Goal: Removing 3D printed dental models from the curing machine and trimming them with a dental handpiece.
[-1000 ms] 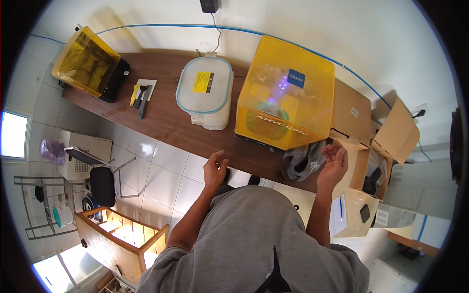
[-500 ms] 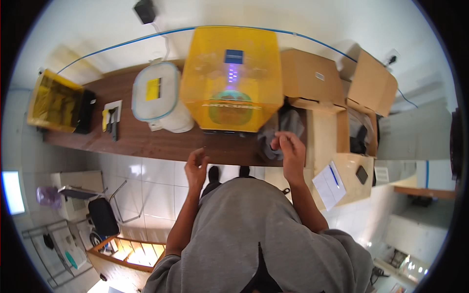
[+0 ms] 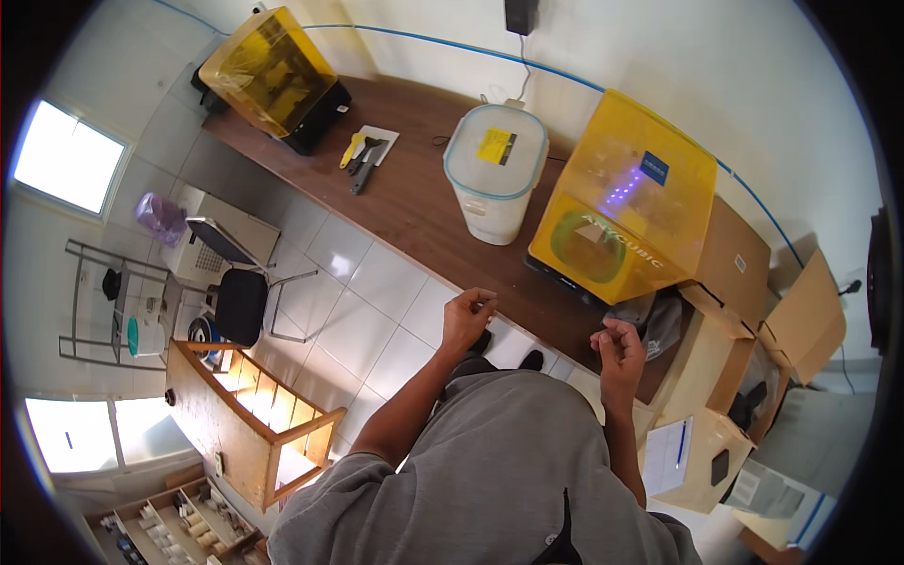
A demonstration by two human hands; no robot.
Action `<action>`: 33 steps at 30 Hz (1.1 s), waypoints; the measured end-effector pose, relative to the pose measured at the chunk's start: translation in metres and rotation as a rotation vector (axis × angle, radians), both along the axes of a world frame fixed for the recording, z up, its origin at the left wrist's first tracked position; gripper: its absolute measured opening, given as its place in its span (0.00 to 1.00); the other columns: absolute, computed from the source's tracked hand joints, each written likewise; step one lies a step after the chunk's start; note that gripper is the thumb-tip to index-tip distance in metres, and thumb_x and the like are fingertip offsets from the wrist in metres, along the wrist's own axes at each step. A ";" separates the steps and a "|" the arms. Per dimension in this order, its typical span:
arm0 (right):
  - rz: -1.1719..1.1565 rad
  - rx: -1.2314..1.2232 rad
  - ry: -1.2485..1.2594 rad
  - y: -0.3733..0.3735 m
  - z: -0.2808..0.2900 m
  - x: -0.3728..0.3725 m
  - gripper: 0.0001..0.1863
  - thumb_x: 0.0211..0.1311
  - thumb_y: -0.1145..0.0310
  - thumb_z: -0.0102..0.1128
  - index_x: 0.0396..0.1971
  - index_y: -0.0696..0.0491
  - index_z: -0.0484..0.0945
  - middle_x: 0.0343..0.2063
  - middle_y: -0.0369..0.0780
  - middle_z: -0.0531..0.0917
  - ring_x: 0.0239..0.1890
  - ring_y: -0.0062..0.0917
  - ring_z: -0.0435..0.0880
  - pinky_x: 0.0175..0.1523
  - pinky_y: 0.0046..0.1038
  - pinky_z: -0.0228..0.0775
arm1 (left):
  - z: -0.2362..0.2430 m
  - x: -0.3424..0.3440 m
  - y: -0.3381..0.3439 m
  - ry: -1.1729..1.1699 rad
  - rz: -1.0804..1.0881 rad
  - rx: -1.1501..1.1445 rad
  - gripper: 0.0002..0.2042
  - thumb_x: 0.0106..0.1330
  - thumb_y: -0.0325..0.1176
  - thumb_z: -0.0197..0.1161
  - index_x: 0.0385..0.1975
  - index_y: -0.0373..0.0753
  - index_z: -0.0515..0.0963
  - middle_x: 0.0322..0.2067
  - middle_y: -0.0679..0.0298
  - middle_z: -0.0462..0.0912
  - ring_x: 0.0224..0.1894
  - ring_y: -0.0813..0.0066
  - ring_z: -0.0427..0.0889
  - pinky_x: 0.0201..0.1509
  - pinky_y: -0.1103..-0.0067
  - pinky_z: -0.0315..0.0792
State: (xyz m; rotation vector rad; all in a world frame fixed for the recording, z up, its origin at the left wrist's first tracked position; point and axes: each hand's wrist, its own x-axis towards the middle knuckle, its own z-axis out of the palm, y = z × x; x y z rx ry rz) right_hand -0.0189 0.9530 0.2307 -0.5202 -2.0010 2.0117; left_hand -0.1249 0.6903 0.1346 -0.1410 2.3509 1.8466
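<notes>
Cloth; just beyond right hand; left hand farther off; both half-curled, empty

over by that wall stands a long dark-brown table, bearing a small yellow-hooded black machine, a flat white rectangle under yellow and black scrapers, a white lidded tub, a large yellow-hooded machine and crumpled grey cloth.

The shirt is plain grey with short sleeves. A small round button sits by its near edge. The shoes, farther off, are black; the pants look dark, maybe black.
</notes>
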 end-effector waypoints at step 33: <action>0.237 0.044 -0.247 -0.151 -0.009 -0.068 0.12 0.76 0.74 0.58 0.54 0.62 0.78 0.37 0.36 0.84 0.41 0.17 0.82 0.50 0.20 0.76 | -0.056 -0.122 -0.162 0.398 -0.167 -1.098 0.31 0.74 0.61 0.57 0.76 0.71 0.64 0.82 0.46 0.29 0.83 0.38 0.25 0.78 0.35 0.25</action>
